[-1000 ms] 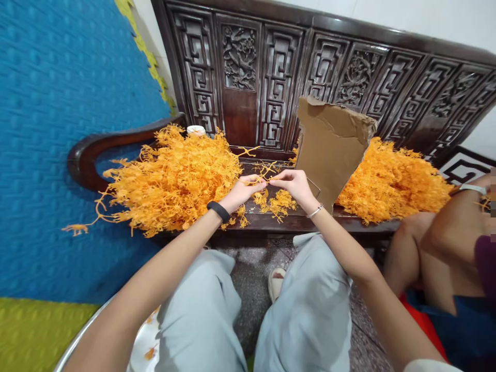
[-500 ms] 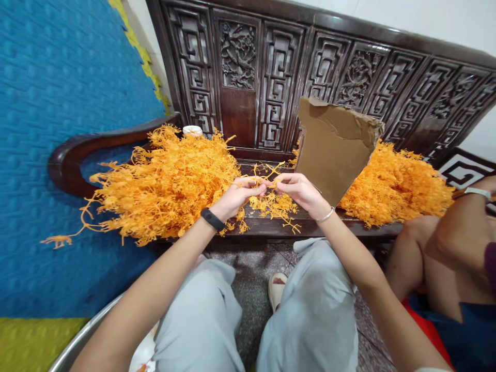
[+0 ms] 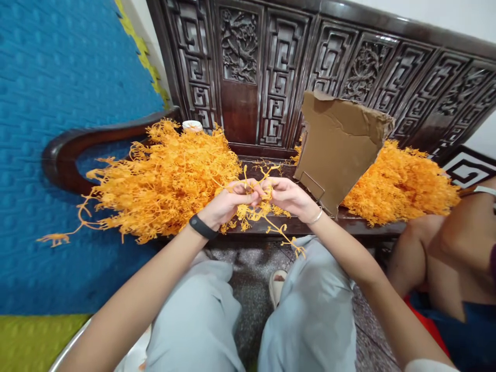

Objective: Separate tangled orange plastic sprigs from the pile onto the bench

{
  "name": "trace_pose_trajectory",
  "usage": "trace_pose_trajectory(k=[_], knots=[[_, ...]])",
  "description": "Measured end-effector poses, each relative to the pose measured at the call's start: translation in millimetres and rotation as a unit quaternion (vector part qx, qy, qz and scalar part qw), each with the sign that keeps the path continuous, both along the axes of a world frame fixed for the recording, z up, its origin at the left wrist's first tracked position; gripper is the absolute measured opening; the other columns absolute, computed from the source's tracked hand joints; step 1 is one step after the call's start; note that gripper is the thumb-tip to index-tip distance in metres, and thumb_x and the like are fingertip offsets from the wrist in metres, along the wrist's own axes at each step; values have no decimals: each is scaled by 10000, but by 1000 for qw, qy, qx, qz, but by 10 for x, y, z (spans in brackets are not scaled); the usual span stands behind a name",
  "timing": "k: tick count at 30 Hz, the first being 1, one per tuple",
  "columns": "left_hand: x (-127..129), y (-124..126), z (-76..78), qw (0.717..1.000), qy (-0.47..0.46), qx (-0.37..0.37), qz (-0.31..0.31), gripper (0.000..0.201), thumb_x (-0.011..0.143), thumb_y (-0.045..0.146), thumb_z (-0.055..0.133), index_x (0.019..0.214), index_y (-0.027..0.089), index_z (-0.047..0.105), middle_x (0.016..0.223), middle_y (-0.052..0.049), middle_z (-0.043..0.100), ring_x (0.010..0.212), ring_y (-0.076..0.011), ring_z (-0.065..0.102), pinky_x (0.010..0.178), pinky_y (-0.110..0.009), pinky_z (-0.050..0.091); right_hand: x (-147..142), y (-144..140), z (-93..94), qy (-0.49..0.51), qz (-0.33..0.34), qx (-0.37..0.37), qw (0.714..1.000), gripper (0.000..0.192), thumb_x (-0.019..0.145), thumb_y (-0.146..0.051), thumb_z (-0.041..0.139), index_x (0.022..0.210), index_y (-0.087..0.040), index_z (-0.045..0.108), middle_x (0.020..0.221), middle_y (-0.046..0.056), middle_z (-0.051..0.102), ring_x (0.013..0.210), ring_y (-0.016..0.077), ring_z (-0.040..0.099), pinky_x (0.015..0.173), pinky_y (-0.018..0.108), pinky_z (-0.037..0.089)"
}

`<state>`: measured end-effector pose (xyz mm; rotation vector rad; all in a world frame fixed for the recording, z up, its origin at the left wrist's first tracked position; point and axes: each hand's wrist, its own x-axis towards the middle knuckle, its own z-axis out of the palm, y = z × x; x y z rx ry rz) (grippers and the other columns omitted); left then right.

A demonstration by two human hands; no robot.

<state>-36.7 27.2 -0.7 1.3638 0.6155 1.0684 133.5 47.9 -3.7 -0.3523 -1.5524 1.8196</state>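
Both hands pinch one orange plastic branching sprig above the front edge of a dark carved wooden bench.

The left hand (image 3: 228, 204) and right hand (image 3: 289, 198) meet, fingers closed on the orange plastic branching sprig (image 3: 259, 211), whose stem trails down toward the knee. A big orange sprig heap (image 3: 166, 178) lies just left; a torn brown cardboard sheet (image 3: 337, 147) leans right, before another orange pile (image 3: 403, 186).

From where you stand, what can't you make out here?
- Small white round object, head view: mostly hidden behind the big orange branching plastic heap.
- Orange plastic sprig: the left hand and right hand cover its middle.
- Seated person's arm: cut off by the right edge.
- Metal basin rim: cut off by the bottom edge.
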Motion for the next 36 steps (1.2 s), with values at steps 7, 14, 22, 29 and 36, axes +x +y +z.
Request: trace_pose_trajectory(k=[7,14,22,29,36], knots=[[-47,36,-10,1000,-8,11,5,233,524,381,770,607,181,684,535,12,528,475,-84,434,532,-266,361,-91,-43,-35,-11,-77,-30,996,309,560,-370,706,713,-186,512,739,4,470,682,137,483,730,310,420],[-31,-40,67,1000,1,13,-8,266,505,407,764,574,173,656,492,10,513,439,-85,399,517,-286,333,-96,-173,29,19,-81,-41,996,288,555,-335,678,637,-188,444,736,7,403,692,132,445,694,292,417],[81,-55,57,997,-76,3,-7,225,573,349,733,647,179,606,524,26,478,461,-71,380,513,-265,326,-45,-169,55,26,-101,-38,994,319,552,-347,653,653,-202,387,718,8,344,612,118,337,604,284,384],[270,-209,137,980,-177,-24,-83,334,556,367,742,793,201,574,416,65,337,424,-83,316,457,-255,322,22,-212,253,57,-204,57,976,521,566,-541,629,622,-215,226,641,-7,243,599,144,301,549,295,365],[387,58,16,999,-47,-24,13,207,632,297,695,745,151,602,579,13,550,551,-100,488,627,-276,403,325,341,27,-65,-298,97,947,329,655,-455,629,847,-241,469,768,-2,485,729,127,478,722,285,435]])
